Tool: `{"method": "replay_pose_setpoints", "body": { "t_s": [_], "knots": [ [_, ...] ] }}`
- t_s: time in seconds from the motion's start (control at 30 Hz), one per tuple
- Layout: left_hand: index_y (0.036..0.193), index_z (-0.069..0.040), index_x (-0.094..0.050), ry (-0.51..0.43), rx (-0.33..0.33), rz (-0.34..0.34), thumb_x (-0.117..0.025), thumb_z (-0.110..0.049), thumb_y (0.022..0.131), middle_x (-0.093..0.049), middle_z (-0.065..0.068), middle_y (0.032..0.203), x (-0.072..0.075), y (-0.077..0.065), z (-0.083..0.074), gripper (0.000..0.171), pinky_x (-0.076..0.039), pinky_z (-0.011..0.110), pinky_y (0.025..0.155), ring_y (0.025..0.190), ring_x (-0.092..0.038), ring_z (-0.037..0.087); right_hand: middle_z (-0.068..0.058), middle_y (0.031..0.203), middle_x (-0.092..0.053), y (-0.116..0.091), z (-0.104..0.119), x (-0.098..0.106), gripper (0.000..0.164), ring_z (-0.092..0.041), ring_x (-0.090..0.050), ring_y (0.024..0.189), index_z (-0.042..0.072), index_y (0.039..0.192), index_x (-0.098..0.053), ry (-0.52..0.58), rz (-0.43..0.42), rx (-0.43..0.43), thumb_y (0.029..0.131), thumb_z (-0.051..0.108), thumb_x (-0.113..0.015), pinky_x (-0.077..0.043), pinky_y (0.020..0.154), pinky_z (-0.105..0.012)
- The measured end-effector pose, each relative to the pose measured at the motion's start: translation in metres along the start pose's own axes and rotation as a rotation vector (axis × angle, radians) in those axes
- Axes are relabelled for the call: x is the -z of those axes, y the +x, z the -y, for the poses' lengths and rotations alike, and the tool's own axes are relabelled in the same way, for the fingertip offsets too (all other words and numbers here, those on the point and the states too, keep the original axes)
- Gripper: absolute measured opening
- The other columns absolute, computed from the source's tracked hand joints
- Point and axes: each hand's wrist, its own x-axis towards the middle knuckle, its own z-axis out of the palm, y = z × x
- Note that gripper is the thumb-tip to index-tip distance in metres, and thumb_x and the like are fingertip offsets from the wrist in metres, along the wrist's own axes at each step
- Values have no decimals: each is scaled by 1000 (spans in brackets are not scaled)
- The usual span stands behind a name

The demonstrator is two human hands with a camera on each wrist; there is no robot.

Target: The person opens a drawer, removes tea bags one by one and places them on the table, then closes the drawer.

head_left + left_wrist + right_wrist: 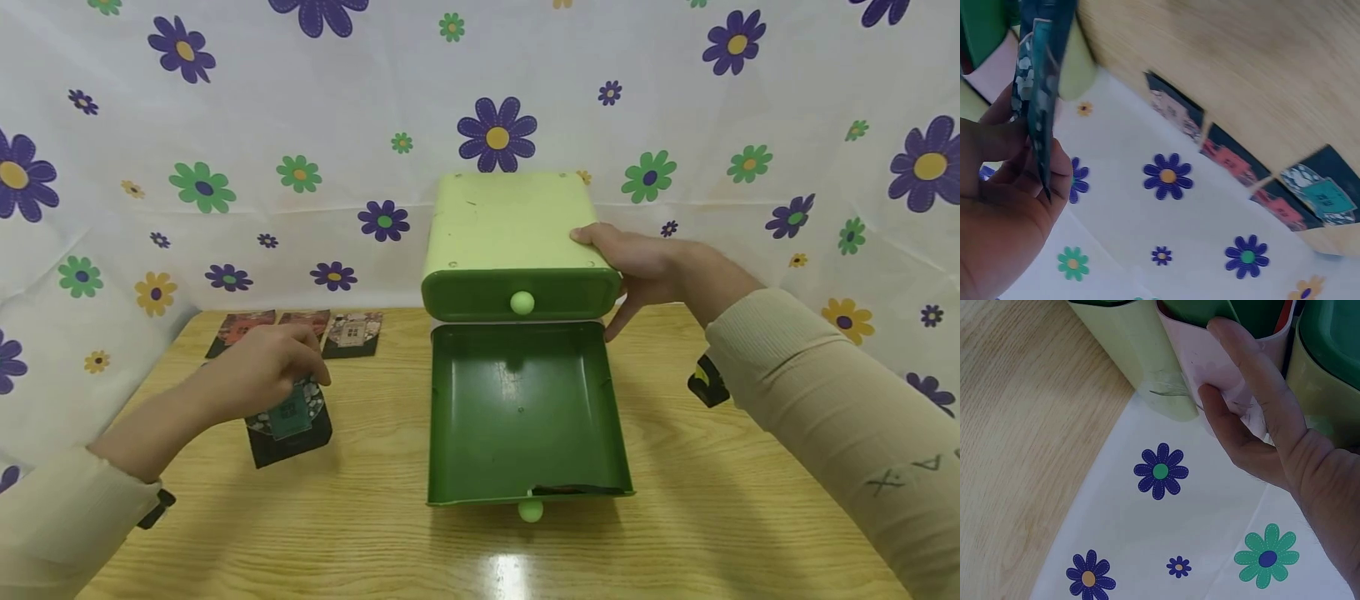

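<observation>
My left hand (258,367) pinches a dark flat packet (291,421) with a teal label and floral print, over the left of the table. In the left wrist view the packet (1041,81) is edge-on between thumb and fingers. My right hand (645,262) rests on the right side of a stacked drawer unit (517,221), thumb on its light green top. The right wrist view shows extended fingers (1241,353) against the pink middle tier (1204,362). A dark green drawer (517,417) is pulled out below the top one; a dark strip (581,490) lies along its front wall.
Red-labelled packets (1232,159) and a pale-labelled packet (352,333) lie along the table's back left edge, with another teal-labelled packet (1325,194) near them. A black-and-yellow item (707,382) is partly behind my right sleeve. A flowered cloth (337,133) hangs behind the table.
</observation>
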Motion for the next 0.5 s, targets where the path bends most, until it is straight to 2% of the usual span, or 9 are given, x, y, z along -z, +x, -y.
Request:
{"method": "replay_pose_setpoints", "body": {
  "t_s": [0.13,0.27,0.4,0.5],
  "knots": [
    [83,-16,-79,-16,63,98,-52,17,85,-64,-5,89,-5,-3,13,43,-53,31,68,83,-61,13,-26,126,-54,1,0,0,68,-41,-62,112,12,151,-19,3,-3,-1,103,60,-19,-54,84,-65],
    [82,-18,-78,-25,105,174,-54,18,84,-62,-5,89,-14,-7,26,43,-50,29,67,80,-56,11,-26,127,-53,1,0,1,68,-41,-61,114,12,151,-19,0,-3,1,103,60,-19,-53,85,-65],
    [79,-22,-76,-41,89,229,-57,18,84,-58,-9,85,-29,-13,39,44,-48,26,65,74,-51,6,-26,130,-50,0,-1,1,69,-42,-60,115,12,152,-18,7,-2,-2,103,60,-19,-54,85,-65],
    [89,-20,-77,-48,56,234,-58,18,83,-61,-9,87,-42,-16,44,43,-49,26,65,74,-52,4,-27,132,-49,1,-1,1,68,-42,-59,116,13,152,-17,14,-3,-7,103,60,-19,-53,85,-65]
  ]
}}
